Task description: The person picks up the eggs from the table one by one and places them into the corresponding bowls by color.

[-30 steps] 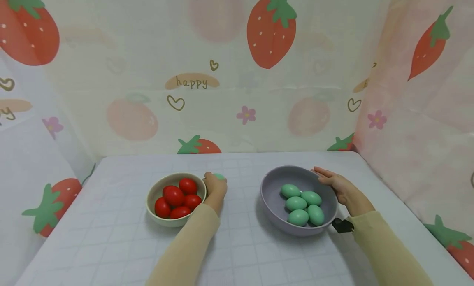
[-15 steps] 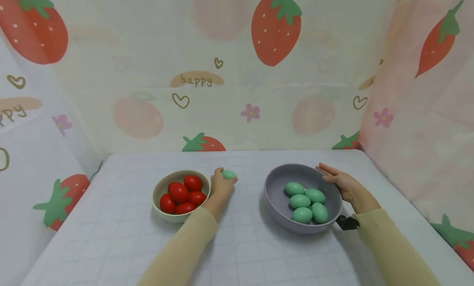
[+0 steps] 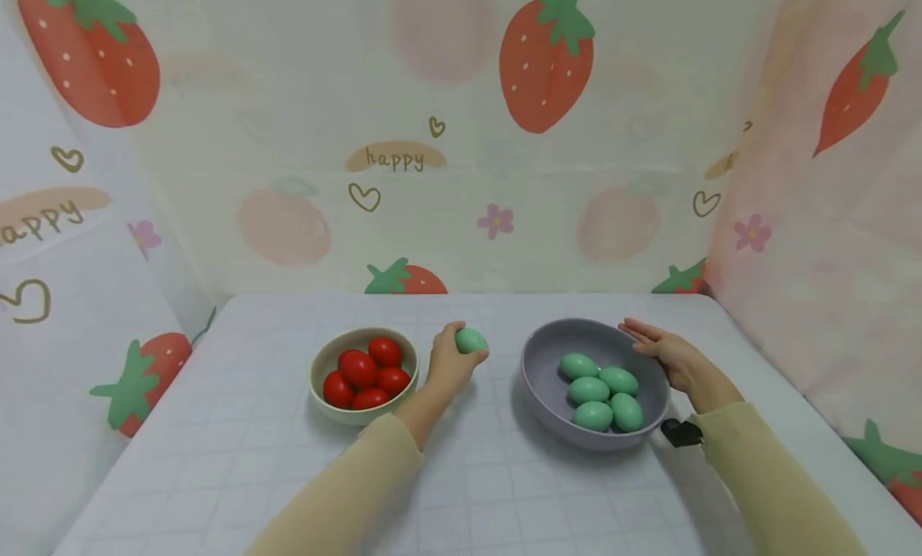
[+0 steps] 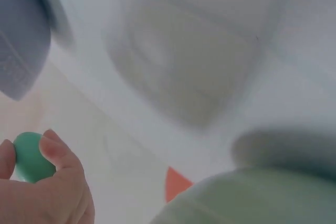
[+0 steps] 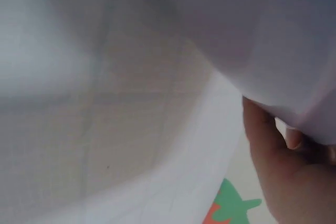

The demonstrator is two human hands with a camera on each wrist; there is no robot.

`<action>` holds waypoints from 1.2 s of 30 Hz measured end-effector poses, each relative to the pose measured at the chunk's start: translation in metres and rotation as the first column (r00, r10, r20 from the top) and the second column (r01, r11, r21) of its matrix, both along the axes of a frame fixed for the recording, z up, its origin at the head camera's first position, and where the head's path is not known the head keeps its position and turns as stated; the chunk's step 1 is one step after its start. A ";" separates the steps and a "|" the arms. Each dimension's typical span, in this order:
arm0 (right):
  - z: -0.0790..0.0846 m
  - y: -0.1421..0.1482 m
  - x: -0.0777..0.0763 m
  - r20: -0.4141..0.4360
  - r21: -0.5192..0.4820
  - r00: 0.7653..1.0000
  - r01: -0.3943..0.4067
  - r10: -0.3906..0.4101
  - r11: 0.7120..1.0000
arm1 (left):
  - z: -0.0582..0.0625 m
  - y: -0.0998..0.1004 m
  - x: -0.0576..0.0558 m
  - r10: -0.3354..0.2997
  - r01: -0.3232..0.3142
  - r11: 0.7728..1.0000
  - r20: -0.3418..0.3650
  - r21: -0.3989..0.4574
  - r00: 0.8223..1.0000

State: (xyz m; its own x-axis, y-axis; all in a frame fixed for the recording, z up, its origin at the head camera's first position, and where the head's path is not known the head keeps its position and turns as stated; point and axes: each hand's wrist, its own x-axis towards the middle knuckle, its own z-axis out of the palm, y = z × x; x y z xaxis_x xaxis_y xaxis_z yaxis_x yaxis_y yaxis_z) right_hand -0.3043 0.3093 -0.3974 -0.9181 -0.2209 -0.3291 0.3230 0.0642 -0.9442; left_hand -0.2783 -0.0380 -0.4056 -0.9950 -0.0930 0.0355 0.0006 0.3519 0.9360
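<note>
In the head view, my left hand [image 3: 450, 364] pinches a green egg [image 3: 471, 341] between thumb and fingers, above the table and between two bowls. The left wrist view shows the same egg [image 4: 32, 157] in that grip. My right hand [image 3: 677, 364] rests against the right side of a purple-grey bowl [image 3: 558, 436], its fingers extended along the rim. Several green eggs [image 3: 589, 390] lie inside this bowl. Left of my left hand stands a smaller pale green bowl [image 3: 327, 410] holding several red eggs [image 3: 358, 369].
A white table [image 3: 238, 468] with a faint grid carries both bowls. Behind it hangs a strawberry-printed cloth [image 3: 288, 124], with cloth walls at the left and right sides too. A dark object [image 3: 680, 433] sits at the right wrist.
My left hand has moved right, away from the pale green bowl, carrying the green egg. The right hand stays at the purple-grey bowl. The head view has shifted slightly.
</note>
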 end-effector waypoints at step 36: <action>-0.004 0.008 0.000 -0.093 0.075 0.991 -0.087 0.094 0.993 | 0.023 0.043 0.023 -0.296 0.261 0.913 0.068 0.314 0.953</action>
